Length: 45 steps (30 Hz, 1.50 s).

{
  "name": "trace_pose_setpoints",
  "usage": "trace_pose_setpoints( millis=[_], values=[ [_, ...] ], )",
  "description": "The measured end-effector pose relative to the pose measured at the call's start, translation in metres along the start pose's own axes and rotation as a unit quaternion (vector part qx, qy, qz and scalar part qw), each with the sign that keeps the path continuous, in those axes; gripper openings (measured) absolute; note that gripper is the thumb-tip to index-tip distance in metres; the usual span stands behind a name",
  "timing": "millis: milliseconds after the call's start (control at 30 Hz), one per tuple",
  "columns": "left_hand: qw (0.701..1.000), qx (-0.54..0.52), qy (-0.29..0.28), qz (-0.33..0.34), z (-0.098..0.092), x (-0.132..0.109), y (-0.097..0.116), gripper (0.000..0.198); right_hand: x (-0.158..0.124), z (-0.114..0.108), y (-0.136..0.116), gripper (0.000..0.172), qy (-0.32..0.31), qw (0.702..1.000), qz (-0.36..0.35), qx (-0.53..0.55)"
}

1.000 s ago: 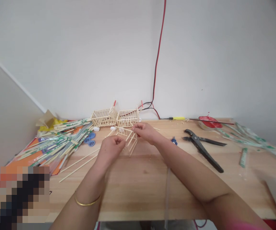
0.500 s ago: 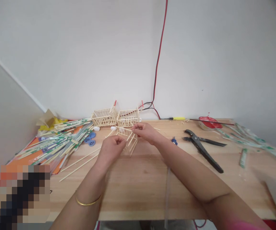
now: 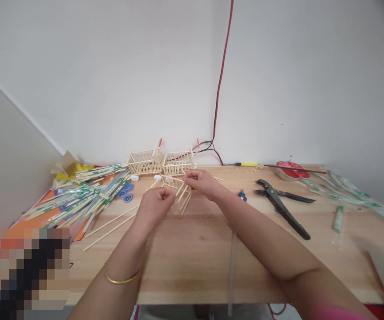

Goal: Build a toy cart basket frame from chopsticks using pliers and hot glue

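A small open frame of thin wooden sticks (image 3: 185, 202) stands tilted on the table between my hands. My left hand (image 3: 156, 205) is closed in a pinch at its near left side, thumb and forefinger on a stick of the frame. At the far upper corner, my right hand (image 3: 202, 184) pinches the frame between thumb and fingertips. The exact contact points are partly hidden by the fingers. Just behind stand two finished-looking stick carts, a left one (image 3: 143, 162) and a right one (image 3: 177, 163), each with a red-tipped handle.
Wrapped chopsticks (image 3: 88, 195) lie heaped at left beside blue wheels (image 3: 125, 193). Two loose sticks (image 3: 111, 221) lie near my left wrist. Right of my arm are black-handled pliers (image 3: 281, 206), a blue-tipped tool (image 3: 242, 195) and a red dish (image 3: 293, 170). A cable (image 3: 219, 89) hangs down the wall.
Almost nothing differs. Both hands keep their pinch on the stick frame, with only a very slight shift of the view.
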<state>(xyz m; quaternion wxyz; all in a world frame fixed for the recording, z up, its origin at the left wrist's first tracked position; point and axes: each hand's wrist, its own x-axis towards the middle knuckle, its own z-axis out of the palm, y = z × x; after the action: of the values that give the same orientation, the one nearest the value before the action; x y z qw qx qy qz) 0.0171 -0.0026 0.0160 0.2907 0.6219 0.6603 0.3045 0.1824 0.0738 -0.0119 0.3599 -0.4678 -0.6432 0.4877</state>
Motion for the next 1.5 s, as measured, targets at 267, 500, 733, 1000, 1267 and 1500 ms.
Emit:
trace_pose_setpoints(
  millis=[267,500,733,1000,1267,1500],
  values=[
    [1.000,0.005,-0.006,-0.003,0.001,0.001,-0.003,0.021,0.002,-0.004,0.000,0.017,-0.009,1.000,0.005,-0.003],
    [1.000,-0.004,-0.017,-0.001,0.000,0.002,-0.004,0.020,0.000,-0.010,-0.001,0.015,-0.026,0.999,-0.010,-0.031],
    [0.999,-0.031,-0.031,-0.018,0.000,0.003,-0.004,0.021,-0.005,-0.008,-0.007,0.012,-0.019,0.999,0.016,-0.025],
    [0.999,-0.032,-0.032,-0.015,0.001,0.003,-0.006,0.024,-0.003,-0.009,-0.003,0.013,-0.024,0.999,-0.005,-0.036],
    [0.998,-0.043,-0.029,-0.022,0.003,0.004,-0.007,0.023,-0.002,-0.014,-0.004,0.020,-0.029,0.997,-0.011,-0.073],
    [0.999,-0.035,-0.029,-0.024,0.001,0.003,-0.005,0.022,0.001,-0.014,0.000,0.020,-0.027,0.998,-0.011,-0.064]
  ],
)
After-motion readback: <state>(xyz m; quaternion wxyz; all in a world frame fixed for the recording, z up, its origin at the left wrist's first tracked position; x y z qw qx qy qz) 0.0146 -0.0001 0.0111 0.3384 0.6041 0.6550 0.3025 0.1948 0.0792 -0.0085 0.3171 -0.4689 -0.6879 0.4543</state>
